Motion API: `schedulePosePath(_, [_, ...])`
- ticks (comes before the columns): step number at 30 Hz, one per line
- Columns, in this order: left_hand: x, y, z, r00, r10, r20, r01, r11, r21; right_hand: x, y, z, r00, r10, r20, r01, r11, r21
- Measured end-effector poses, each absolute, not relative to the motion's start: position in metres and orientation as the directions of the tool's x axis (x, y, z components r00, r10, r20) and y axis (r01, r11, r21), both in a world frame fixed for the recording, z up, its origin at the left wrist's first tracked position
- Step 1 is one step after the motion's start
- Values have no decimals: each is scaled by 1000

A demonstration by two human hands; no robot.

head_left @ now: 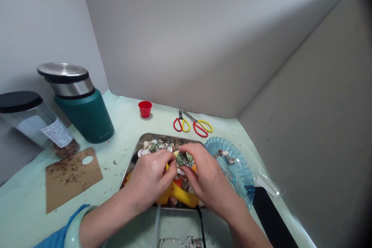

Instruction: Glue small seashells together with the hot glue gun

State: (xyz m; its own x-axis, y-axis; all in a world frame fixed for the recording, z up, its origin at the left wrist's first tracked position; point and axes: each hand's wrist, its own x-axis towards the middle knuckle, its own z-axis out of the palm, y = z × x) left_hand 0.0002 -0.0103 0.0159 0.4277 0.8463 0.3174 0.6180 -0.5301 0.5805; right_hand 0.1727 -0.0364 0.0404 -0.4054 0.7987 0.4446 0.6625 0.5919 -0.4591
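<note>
Head view: right hand (207, 176) holds a green stone (181, 159) between thumb and fingertips above the metal tray (135, 158), left hand (152, 172) pinched just beside the stone, contents not discernible, presumably there so anything dropped lands among the shells (160, 148).

Pale table (124, 124), metal tray (134, 157), blue plate (243, 164)

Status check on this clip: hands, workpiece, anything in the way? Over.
Right hand holds mottled green piece. Left hand pinched beside it, contents unclear. Yellow glue gun lies across tray's near side.
</note>
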Motion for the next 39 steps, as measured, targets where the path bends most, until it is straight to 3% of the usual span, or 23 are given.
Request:
schedulePosePath(8, [2, -9, 21, 411, 877, 249, 533, -453, 715, 179, -37, 38, -341, 854, 392, 649, 516, -559])
schedulePosePath(18, [0, -10, 26, 394, 910, 127, 382, -288, 878, 181, -35, 42, -290, 886, 362, 658, 459, -597])
schedulePosePath(24, [1, -10, 23, 383, 908, 173, 320, -306, 897, 183, -36, 44, -252, 921, 296, 640, 388, -663])
schedulePosePath(34, [1, -7, 28, 402, 909, 108, 370, -269, 889, 189, -34, 44, -336, 934, 118, 489, 280, -826])
schedulePosePath(39, [-1, -6, 25, 351, 912, 215, 440, -363, 822, 190, -30, 39, -316, 947, 61, 408, 194, -892])
